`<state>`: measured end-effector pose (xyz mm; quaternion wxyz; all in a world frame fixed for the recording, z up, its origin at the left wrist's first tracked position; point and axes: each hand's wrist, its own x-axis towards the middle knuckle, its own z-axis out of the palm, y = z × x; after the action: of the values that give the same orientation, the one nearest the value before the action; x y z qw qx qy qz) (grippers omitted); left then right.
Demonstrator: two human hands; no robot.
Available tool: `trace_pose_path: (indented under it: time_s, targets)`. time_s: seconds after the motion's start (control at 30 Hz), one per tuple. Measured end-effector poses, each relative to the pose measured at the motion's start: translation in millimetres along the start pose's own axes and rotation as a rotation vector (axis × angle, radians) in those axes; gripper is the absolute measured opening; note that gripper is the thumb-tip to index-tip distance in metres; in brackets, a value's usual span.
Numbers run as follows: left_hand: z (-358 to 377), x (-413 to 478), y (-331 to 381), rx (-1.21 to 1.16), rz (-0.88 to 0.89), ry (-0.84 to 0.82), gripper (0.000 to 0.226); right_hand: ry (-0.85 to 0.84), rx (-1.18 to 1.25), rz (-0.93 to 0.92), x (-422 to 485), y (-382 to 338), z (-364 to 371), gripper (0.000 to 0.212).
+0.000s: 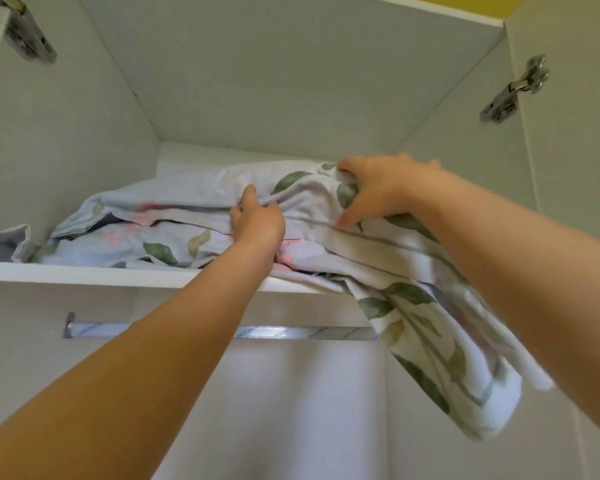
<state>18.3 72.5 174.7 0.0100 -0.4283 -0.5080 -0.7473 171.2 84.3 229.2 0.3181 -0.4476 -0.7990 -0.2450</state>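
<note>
Mostly the floral sheet (187, 209) lies bunched on the top shelf (84, 271), yet one end hangs over the edge at the right. Left hand (257, 220) pinches a fold, right hand (378, 192) clutches a bunch; tucking the hanging end remains, I judge.

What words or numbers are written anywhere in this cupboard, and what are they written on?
"GUANG HONG": upside down, printed several times along the film on the silver metal clothes rail, a little blurred.
Faint blue print at the rail's left end: too blurred to read.
No writing shows on the pale leaf-patterned cloth sheet or the metal door hinges.
</note>
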Motion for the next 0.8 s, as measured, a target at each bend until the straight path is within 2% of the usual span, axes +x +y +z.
trace_pose_path:
  time_s: [0.07, 0.1, 0.13, 0.2, 0.23, 0.33, 0.43, 0.53, 0.6, 0.67, 0.7, 0.73, 0.77, 0.8]
  targets:
    - [1.8, -6.4, -1.0, 0.002, 0.054, -0.069, 0.054, -0.046, 0.055, 0.075, -7.4, 21.3, 3.7, 0.090]
    - [3.8, -10.4, 0.2, -0.004, 0.077, -0.110, 0.056, -0.013, 0.134, 0.069, -9.4, 27.7, 8.9, 0.086]
    - [6.9, -13.9, 1.4, -0.007, 0.095, -0.151, 0.058, 0.062, 0.209, 0.052, -9.2, 32.2, 15.1, 0.072]
    - [12.8, -18.6, 1.2, 0.002, 0.121, -0.206, 0.063, 0.285, 0.311, 0.023, -7.8, 33.8, 24.2, 0.039]
    - [14.2, -18.6, -0.3, -0.004, 0.129, -0.225, 0.064, 0.385, 0.364, 0.024, -7.7, 31.7, 26.0, 0.029]
    - [14.8, -17.1, -2.4, -0.071, 0.106, -0.312, 0.072, 0.560, 0.460, 0.002, -4.9, 17.9, 16.3, 0.026]
    - [10.7, -6.5, -2.8, -0.194, -0.048, -0.355, 0.103, 0.683, 0.495, -0.091, 0.1, -6.7, -3.2, 0.027]
    - [-12.6, -0.9, 5.8, -0.381, -0.046, -0.380, 0.083, 0.732, 0.533, -0.184, -3.1, -32.3, -6.3, 0.029]
    - [-32.7, 5.0, 9.6, -0.505, -0.043, -0.450, 0.081, 0.724, 0.561, -0.239, -8.5, -42.0, -1.0, 0.028]
    - [-45.2, 4.1, 18.7, -0.403, 0.040, -0.461, 0.062, 0.669, 0.586, -0.297, -12.9, -44.9, 4.4, 0.029]
    - [-47.6, 4.8, 21.6, -0.257, 0.126, -0.416, 0.045, 0.628, 0.622, -0.311, -15.2, -43.3, 6.2, 0.032]
    - [-49.7, 6.1, 24.1, -0.120, 0.246, -0.343, 0.041, 0.584, 0.693, -0.312, -17.3, -40.2, 7.5, 0.034]
    - [-51.3, 7.8, 26.2, 0.029, 0.403, -0.283, 0.059, 0.536, 0.783, -0.305, -18.8, -35.6, 8.4, 0.036]
    - [-50.6, 9.1, 28.2, 0.153, 0.540, -0.321, 0.076, 0.485, 0.861, -0.295, -20.4, -29.8, 9.3, 0.038]
